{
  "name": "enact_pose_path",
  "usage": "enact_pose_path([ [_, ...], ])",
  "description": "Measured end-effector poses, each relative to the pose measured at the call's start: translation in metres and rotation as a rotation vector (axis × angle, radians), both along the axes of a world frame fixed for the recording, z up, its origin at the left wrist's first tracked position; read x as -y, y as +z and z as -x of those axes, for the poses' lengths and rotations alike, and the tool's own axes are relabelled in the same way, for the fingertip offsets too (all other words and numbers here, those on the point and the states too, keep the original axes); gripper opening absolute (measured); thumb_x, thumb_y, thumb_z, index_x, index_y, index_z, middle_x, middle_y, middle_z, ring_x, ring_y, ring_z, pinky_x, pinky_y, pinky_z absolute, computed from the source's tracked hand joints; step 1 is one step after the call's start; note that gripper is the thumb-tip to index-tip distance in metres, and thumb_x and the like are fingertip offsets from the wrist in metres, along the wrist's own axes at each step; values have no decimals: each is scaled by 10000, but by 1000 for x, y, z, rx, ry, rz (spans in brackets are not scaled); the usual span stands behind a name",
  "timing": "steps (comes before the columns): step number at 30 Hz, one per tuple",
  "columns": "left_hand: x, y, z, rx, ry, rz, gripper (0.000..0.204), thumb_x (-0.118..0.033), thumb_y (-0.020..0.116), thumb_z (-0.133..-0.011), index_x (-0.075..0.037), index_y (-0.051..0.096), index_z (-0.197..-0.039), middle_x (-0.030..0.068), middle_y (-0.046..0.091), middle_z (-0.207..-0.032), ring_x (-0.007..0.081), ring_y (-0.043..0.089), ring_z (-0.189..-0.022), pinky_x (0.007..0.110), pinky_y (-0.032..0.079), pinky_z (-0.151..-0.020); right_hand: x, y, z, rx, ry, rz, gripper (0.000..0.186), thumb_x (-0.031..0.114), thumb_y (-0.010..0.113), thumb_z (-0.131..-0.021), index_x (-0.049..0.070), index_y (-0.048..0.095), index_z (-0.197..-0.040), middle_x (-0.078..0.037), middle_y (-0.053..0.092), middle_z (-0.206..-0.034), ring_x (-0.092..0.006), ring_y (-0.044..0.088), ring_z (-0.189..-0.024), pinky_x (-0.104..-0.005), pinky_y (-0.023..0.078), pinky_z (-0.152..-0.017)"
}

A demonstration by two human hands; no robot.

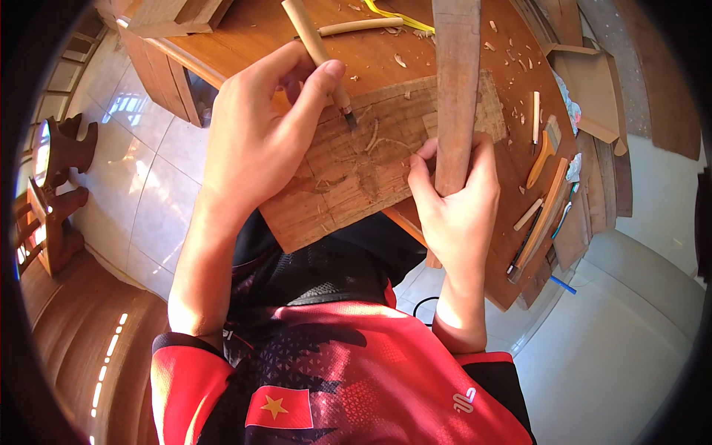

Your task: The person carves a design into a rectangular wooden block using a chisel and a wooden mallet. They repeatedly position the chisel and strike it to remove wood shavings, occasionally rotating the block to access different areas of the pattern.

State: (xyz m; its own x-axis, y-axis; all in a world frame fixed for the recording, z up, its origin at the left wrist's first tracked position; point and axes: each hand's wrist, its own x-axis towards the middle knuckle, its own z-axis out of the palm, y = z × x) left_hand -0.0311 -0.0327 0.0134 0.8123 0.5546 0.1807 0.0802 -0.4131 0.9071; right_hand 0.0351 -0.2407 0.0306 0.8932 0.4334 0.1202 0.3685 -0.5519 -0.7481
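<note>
My left hand (pixel 256 137) is closed around the light wooden handle of a chisel (pixel 305 30). The chisel leans, its dark metal tip down at the face of a brown wooden board (pixel 304 219). Shallow carved lines, shaped somewhat like a flower, run across the middle of that board near the tip. In my right hand (pixel 460 204) is a flat wooden bar (pixel 456 81), gripped at its lower end and rising over the board's right part. The board lies slanted on the table, its near corner past the edge toward my lap.
Behind the board a second wooden-handled tool (pixel 362 27) lies beside a yellow strip (pixel 400 15). Shavings dot the orange-brown table (pixel 408 48). At right are an orange-handled tool (pixel 540 165), a pale-handled tool (pixel 535 115), a wooden strip (pixel 545 211) and an open cardboard box (pixel 589 93).
</note>
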Motion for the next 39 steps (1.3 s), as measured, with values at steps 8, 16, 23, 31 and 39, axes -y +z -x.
enact_pose_path([
  [8, -3, 2, 2, 3, -54, 6, 282, -266, 685, -983, 5, 716, -912, 101, 653, -705, 191, 571, -643, 342, 482, -661, 62, 42, -75, -43, -378, -248, 190, 65, 692, -975, 7, 559, -1097, -185, 733, -1197, -28, 449, -452, -217, 391, -388],
  [16, -7, 33, -27, -48, -386, -117, 275, -212, 635, -1038, 52, 710, -1033, 62, 731, -873, 114, 636, -868, 289, 498, -842, 42, 28, -30, -466, -16, -172, 374, -10, 674, -934, -8, 523, -1276, -70, 768, -1096, -27, 519, -510, -212, 382, -401],
  [23, 8, 19, 6, -17, -138, -72, 231, -200, 659, -1014, 15, 721, -954, 90, 697, -763, 116, 589, -708, 305, 484, -695, 20, 15, -24, -141, 174, -65, 262, 45, 717, -876, 3, 550, -1073, -176, 758, -910, -334, 761, -786, -413, 571, -680],
  [31, 28, 10, 18, -55, -42, -27, 147, -150, 690, -987, -4, 708, -977, 96, 614, -772, 178, 539, -662, 312, 420, -620, 9, 26, -2, -75, 129, -13, 299, 54, 713, -868, 2, 505, -1076, -266, 669, -782, -482, 697, -792, -511, 538, -649],
  [39, 32, 10, 13, -27, -60, -27, 138, -116, 663, -993, 12, 679, -946, 129, 614, -794, 236, 547, -698, 334, 432, -667, 4, 35, -3, -111, 76, 75, 309, 125, 737, -909, -13, 525, -1085, -263, 658, -773, -485, 694, -784, -487, 518, -649],
])
